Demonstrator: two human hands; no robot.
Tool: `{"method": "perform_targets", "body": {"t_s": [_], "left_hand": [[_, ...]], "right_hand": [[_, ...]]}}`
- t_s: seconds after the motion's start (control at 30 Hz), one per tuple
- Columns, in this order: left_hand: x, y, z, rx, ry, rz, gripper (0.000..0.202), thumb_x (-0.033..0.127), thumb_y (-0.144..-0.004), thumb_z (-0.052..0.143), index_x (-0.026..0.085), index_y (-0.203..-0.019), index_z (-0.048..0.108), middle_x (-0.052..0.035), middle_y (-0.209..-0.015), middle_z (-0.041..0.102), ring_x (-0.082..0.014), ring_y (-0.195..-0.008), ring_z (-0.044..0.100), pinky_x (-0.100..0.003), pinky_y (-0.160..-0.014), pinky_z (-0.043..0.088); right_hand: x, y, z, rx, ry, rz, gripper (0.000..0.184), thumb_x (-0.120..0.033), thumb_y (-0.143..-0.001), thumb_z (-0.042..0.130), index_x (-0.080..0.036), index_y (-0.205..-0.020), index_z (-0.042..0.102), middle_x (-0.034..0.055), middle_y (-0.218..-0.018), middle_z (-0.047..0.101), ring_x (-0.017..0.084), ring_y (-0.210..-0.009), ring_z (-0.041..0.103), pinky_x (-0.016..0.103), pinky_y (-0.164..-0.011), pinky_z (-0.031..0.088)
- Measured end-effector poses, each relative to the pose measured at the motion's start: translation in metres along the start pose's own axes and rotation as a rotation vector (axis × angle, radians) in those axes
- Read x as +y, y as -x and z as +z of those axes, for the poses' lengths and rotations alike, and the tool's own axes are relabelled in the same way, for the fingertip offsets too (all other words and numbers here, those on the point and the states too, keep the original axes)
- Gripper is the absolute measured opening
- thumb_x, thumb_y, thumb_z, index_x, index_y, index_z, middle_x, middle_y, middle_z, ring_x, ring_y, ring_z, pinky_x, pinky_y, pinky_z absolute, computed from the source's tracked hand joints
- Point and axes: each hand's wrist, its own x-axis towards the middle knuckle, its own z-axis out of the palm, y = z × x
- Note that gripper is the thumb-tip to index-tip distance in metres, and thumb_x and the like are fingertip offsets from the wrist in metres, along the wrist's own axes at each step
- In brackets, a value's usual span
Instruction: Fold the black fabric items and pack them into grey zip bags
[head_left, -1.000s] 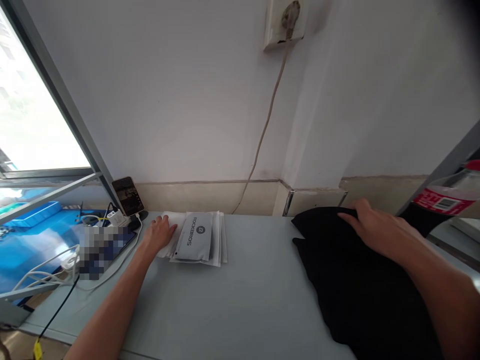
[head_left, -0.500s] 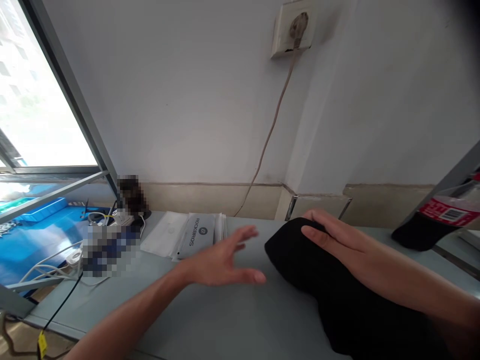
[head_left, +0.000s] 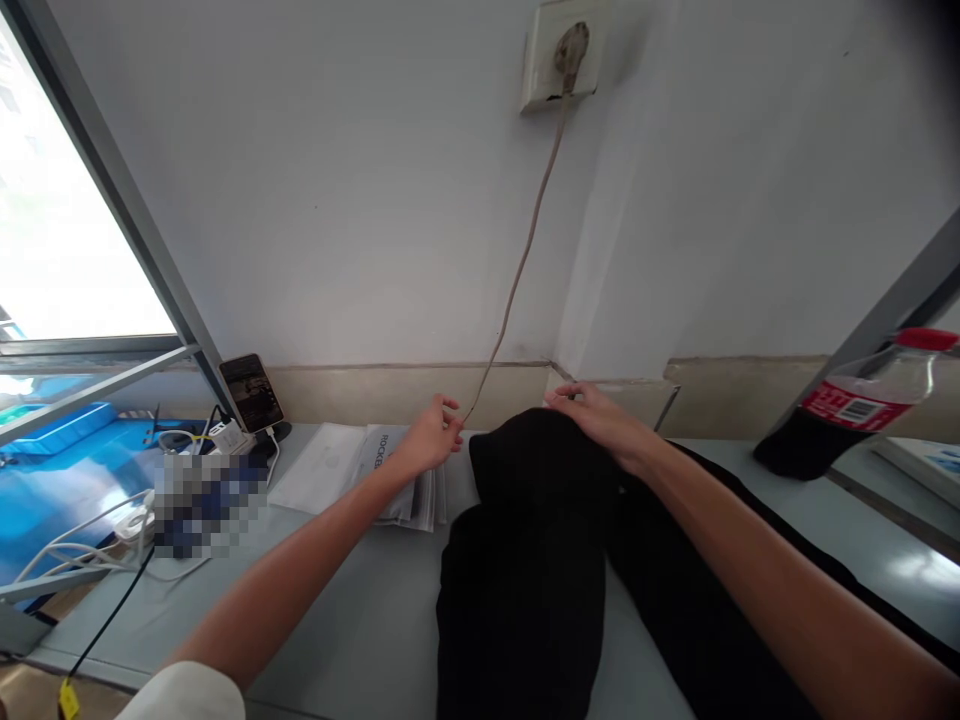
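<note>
A black cloth garment (head_left: 525, 560) lies in front of me on the grey table, with two long parts running toward me and a folded top at the far end. My right hand (head_left: 596, 415) is at the far top edge of this cloth, fingers bent around it and partly hidden. My left hand (head_left: 437, 432) hovers left of the cloth, above the plastic-wrapped packets (head_left: 382, 460). Its fingers are loosely curled and apart, with nothing visible in them. The lower end of a thin cable (head_left: 517, 275) passes just behind its fingertips.
A cola bottle (head_left: 847, 415) stands tilted at the right. On the left are a phone (head_left: 251, 392) on a stand, tangled white cables (head_left: 82, 540) and a blue tray (head_left: 71, 430). The cable hangs from a wall socket (head_left: 562, 55); the wall (head_left: 375, 250) bounds the table's back.
The black garment has moved left and now spreads out with two long parts showing. My left hand has moved away toward the wall; my right hand has shifted along the cloth's far edge.
</note>
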Motion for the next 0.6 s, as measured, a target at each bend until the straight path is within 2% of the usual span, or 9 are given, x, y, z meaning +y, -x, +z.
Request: {"method": "perform_targets", "body": {"t_s": [0.07, 0.13, 0.23, 0.3, 0.37, 0.43, 0.47, 0.53, 0.6], "left_hand": [[-0.005, 0.005, 0.002, 0.066, -0.068, 0.063, 0.023, 0.031, -0.101, 0.053, 0.018, -0.121, 0.052, -0.0151, -0.124, 0.062, -0.0243, -0.104, 0.066, -0.045, -0.096, 0.053], [-0.007, 0.023, 0.007, 0.004, -0.166, 0.185, 0.019, 0.035, -0.101, 0.055, 0.022, -0.112, 0.061, -0.0095, -0.121, 0.065, -0.0245, -0.108, 0.063, -0.043, -0.099, 0.049], [-0.009, 0.058, 0.015, -0.294, -0.531, 0.463, 0.029, 0.05, -0.101, 0.057, 0.024, -0.107, 0.068, -0.0045, -0.105, 0.071, -0.0238, -0.099, 0.067, -0.041, -0.099, 0.047], [-0.014, 0.073, 0.02, -0.349, -0.723, 0.511, 0.038, 0.056, -0.098, 0.06, 0.022, -0.111, 0.07, -0.0065, -0.109, 0.072, -0.0261, -0.102, 0.068, -0.044, -0.104, 0.045], [-0.022, 0.078, 0.026, -0.314, -0.841, 0.512, 0.051, 0.061, -0.098, 0.057, 0.018, -0.123, 0.069, -0.0116, -0.122, 0.07, -0.0299, -0.113, 0.066, -0.048, -0.112, 0.039], [-0.032, 0.075, 0.034, -0.263, -0.917, 0.5, 0.065, 0.064, -0.101, 0.046, 0.012, -0.136, 0.062, -0.018, -0.138, 0.064, -0.0336, -0.131, 0.058, -0.049, -0.12, 0.03], [-0.037, 0.071, 0.038, -0.25, -0.952, 0.484, 0.07, 0.065, -0.102, 0.041, 0.009, -0.141, 0.058, -0.0209, -0.145, 0.059, -0.0349, -0.138, 0.052, -0.05, -0.123, 0.026], [-0.047, 0.061, 0.047, -0.233, -1.043, 0.423, 0.077, 0.065, -0.104, 0.035, 0.003, -0.148, 0.05, -0.0253, -0.154, 0.048, -0.0374, -0.147, 0.041, -0.05, -0.124, 0.023], [-0.053, 0.053, 0.054, -0.196, -1.146, 0.356, 0.078, 0.062, -0.104, 0.037, 0.001, -0.151, 0.046, -0.0278, -0.156, 0.044, -0.0405, -0.149, 0.037, -0.053, -0.124, 0.023]], "right_hand": [[0.02, -0.011, 0.008, 0.069, 0.135, -0.026, 0.067, -0.059, -0.096, 0.053, -0.02, -0.147, 0.034, 0.0202, -0.141, 0.06, 0.031, -0.117, 0.067, 0.039, -0.091, 0.057], [0.034, -0.01, 0.009, 0.09, 0.282, -0.038, 0.064, -0.055, -0.096, 0.051, -0.019, -0.146, 0.034, 0.0204, -0.144, 0.056, 0.033, -0.122, 0.063, 0.042, -0.097, 0.052], [0.045, 0.007, 0.004, 0.004, 0.501, -0.013, 0.045, -0.058, -0.092, 0.054, -0.02, -0.115, 0.06, 0.0165, -0.11, 0.072, 0.037, -0.102, 0.068, 0.049, -0.089, 0.051], [0.047, 0.023, 0.001, -0.108, 0.598, 0.017, 0.044, -0.064, -0.088, 0.057, -0.022, -0.087, 0.066, 0.0129, -0.083, 0.073, 0.038, -0.084, 0.07, 0.051, -0.08, 0.052], [0.046, 0.036, 0.0, -0.226, 0.626, 0.015, 0.049, -0.07, -0.086, 0.058, -0.022, -0.081, 0.068, 0.011, -0.078, 0.073, 0.037, -0.079, 0.071, 0.049, -0.076, 0.053], [0.044, 0.042, 0.002, -0.339, 0.536, -0.038, 0.052, -0.07, -0.089, 0.057, -0.023, -0.108, 0.072, 0.0119, -0.103, 0.077, 0.036, -0.097, 0.073, 0.045, -0.086, 0.055], [0.043, 0.043, 0.004, -0.383, 0.454, -0.074, 0.058, -0.068, -0.091, 0.056, -0.026, -0.129, 0.065, 0.0117, -0.124, 0.074, 0.035, -0.112, 0.069, 0.043, -0.094, 0.054], [0.043, 0.042, 0.007, -0.41, 0.294, -0.124, 0.074, -0.064, -0.095, 0.054, -0.032, -0.159, 0.036, 0.0096, -0.154, 0.055, 0.032, -0.137, 0.055, 0.041, -0.109, 0.046], [0.045, 0.039, 0.009, -0.376, 0.222, -0.097, 0.084, -0.061, -0.097, 0.054, -0.031, -0.166, 0.016, 0.0114, -0.154, 0.054, 0.031, -0.14, 0.052, 0.043, -0.114, 0.041]]}}
